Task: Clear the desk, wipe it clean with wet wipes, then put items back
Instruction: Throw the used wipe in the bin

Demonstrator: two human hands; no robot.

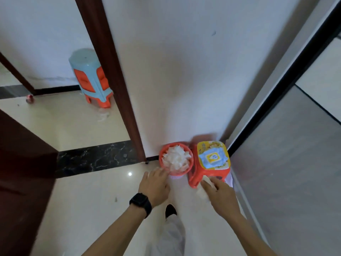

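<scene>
A blue pack of wet wipes (213, 158) lies on top of a small red stool (206, 173) standing against the white wall. Left of it stands a red waste basket (162, 154) filled with crumpled white wipes (176, 158). My left hand (156, 184), with a black watch on the wrist, reaches toward the basket's near rim with fingers apart and nothing in it. My right hand (220, 194) is below the stool and holds a white wipe (203, 189) that hangs under its fingers.
The grey desk top (287, 163) with a black edge runs along the right. A dark brown door frame (118, 89) and an open door (22, 172) stand to the left. Stacked blue and red stools (92, 78) are in the far room. My shoe (170, 211) is on the floor.
</scene>
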